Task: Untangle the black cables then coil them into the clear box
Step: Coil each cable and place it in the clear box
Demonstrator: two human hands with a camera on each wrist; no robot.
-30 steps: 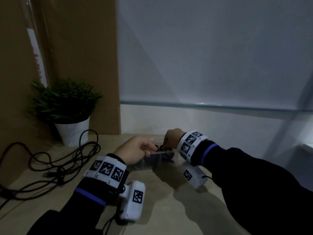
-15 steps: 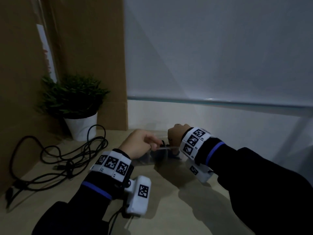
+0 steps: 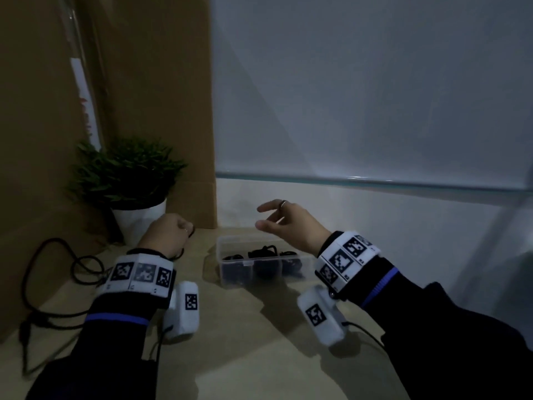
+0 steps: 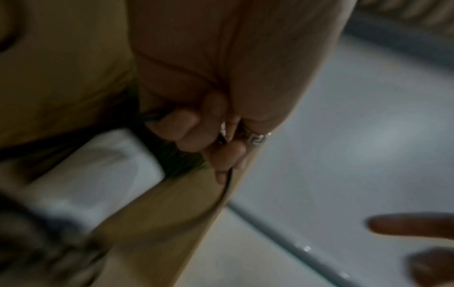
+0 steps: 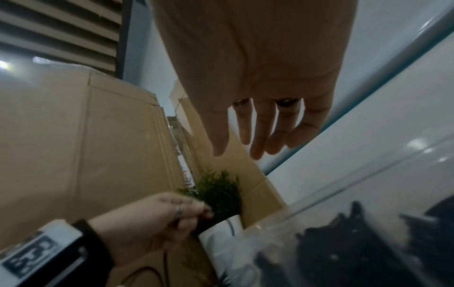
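A clear box (image 3: pixel 234 273) stands on the tan table, with a coiled black cable (image 3: pixel 262 252) inside it. My right hand (image 3: pixel 259 217) hovers just above the box's far right side, fingers spread and holding nothing; the right wrist view shows its fingers (image 5: pixel 258 136) straight over the box (image 5: pixel 368 196). Left of the box, my left hand (image 3: pixel 187 230) is curled, and its fingertips (image 4: pixel 221 139) pinch a thin black cable (image 4: pixel 229 179). More tangled black cable (image 3: pixel 57 272) lies on the table at the far left.
A green plant in a white pot (image 3: pixel 138 220) stands behind my left hand. Tall cardboard boxes (image 3: pixel 158 82) fill the back left. A white wall with a glass edge (image 3: pixel 375 180) runs behind the clear box.
Both hands have left the clear box. My left hand moved left toward the plant with its fingers curled. My right hand rose and opened above the box.
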